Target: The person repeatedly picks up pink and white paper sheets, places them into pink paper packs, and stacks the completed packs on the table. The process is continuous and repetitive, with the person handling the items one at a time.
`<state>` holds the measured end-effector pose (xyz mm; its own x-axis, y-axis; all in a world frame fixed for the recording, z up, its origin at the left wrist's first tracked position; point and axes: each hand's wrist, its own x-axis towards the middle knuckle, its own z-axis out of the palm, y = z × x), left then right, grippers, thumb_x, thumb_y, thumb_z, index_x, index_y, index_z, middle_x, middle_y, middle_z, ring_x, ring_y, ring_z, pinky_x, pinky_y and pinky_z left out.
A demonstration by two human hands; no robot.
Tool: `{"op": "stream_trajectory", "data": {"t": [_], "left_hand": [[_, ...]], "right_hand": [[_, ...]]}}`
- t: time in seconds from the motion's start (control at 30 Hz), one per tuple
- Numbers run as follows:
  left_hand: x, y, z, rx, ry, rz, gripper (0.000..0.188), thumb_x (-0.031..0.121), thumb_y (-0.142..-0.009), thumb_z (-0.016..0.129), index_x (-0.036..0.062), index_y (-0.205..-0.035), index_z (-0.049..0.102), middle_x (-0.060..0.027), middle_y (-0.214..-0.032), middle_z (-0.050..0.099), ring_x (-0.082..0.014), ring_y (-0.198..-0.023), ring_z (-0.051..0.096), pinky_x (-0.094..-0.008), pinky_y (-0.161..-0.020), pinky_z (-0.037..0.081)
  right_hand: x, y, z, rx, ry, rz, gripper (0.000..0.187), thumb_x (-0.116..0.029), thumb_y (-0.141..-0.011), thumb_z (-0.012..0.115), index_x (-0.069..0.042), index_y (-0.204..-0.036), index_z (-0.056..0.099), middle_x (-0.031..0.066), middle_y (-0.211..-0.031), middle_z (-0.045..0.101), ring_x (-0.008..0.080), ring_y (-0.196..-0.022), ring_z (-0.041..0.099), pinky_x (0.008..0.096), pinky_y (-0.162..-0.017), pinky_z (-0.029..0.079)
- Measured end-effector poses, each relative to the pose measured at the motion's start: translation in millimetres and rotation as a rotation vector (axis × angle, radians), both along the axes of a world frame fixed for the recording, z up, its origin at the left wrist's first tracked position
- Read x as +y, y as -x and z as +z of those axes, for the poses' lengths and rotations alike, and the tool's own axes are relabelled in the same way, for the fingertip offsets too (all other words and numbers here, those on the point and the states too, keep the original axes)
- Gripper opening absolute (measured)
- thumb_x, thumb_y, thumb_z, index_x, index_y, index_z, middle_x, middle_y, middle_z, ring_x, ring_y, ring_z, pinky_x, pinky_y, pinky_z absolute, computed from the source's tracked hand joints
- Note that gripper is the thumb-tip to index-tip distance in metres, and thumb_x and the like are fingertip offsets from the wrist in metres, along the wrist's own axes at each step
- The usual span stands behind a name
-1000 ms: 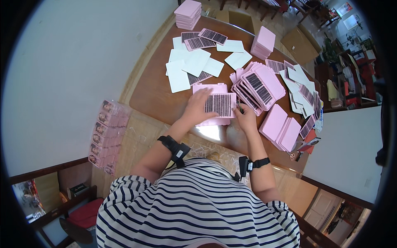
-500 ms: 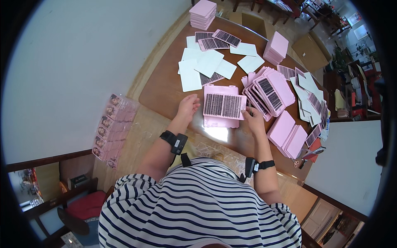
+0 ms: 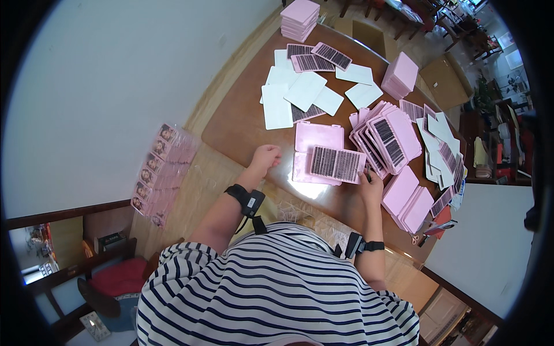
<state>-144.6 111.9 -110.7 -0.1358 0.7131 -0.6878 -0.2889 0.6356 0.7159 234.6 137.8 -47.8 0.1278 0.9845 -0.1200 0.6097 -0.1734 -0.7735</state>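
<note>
Your right hand (image 3: pixel 371 183) grip pinches the eyelash tray (image 3: pixel 336 164) at its 4 o'clock corner; your left hand (image 3: pixel 266 157), loosely curled and holding nothing, rests at 9 o'clock of the open pink case (image 3: pixel 311 138) on the bench (image 3: pixel 242 124).

Table (image 3: pixel 242 124): brown wood, glossy, glare patch at 6 o'clock edge. Pink cases (image 3: pixel 314 151): smooth matt plastic. White sheets (image 3: pixel 277 106) at 12 o'clock: matt card.

— Garment on the wearer?
— One top, horizontal navy and white stripes, short sleeves; it filled the frame at six o'clock.
— Wrists?
— Left hand (image 3: pixel 265 158): a black strap with a boxy black module, a thin cord trailing from it. Right hand (image 3: pixel 371 185): a matching black band and block. Forearms were bare.
</note>
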Motion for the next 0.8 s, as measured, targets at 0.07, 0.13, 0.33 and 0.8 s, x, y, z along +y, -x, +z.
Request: {"op": "stream_trajectory", "data": {"t": [0.07,0.13,0.33,0.8], "left_hand": [[-10,-4,-6,0.117,-0.024,-0.141,0.026,0.024,-0.095,0.067,0.0029,-0.110,0.068,-0.0049,-0.089,0.070,-0.0127,-0.064,0.065,-0.0246,-0.058,0.052],[-18,-14,-9,0.196,-0.058,-0.267,0.026,0.025,-0.094,0.068,0.0019,-0.108,0.070,-0.0058,-0.087,0.070,-0.0117,-0.061,0.064,-0.0242,-0.054,0.051],[-28,-43,-13,0.283,-0.086,-0.262,0.032,0.027,-0.091,0.069,-0.0014,-0.105,0.073,-0.0087,-0.082,0.073,-0.0144,-0.062,0.069,-0.0281,-0.056,0.052],[-25,-57,-47,0.268,-0.098,-0.185,0.024,0.021,-0.088,0.072,-0.0012,-0.099,0.072,-0.0095,-0.080,0.073,-0.0163,-0.063,0.069,-0.0305,-0.058,0.054]], "right_hand": [[-6,-6,-11,0.062,0.032,0.025,0.026,-0.019,-0.089,0.075,0.000,-0.107,0.074,0.0093,-0.079,0.072,0.0118,-0.072,0.063,0.0296,-0.072,0.051],[-12,-9,-21,0.090,0.074,0.053,0.025,-0.018,-0.090,0.074,0.001,-0.106,0.074,0.0067,-0.076,0.071,0.0098,-0.071,0.061,0.0289,-0.071,0.050],[-12,6,-48,0.110,0.157,0.083,0.018,-0.013,-0.094,0.072,0.003,-0.100,0.074,-0.0043,-0.079,0.066,0.0037,-0.071,0.054,0.0224,-0.066,0.045],[-6,33,-59,0.039,0.187,0.105,0.019,-0.017,-0.092,0.074,0.002,-0.095,0.075,-0.0019,-0.068,0.061,0.0068,-0.062,0.051,0.0273,-0.059,0.044]]}}
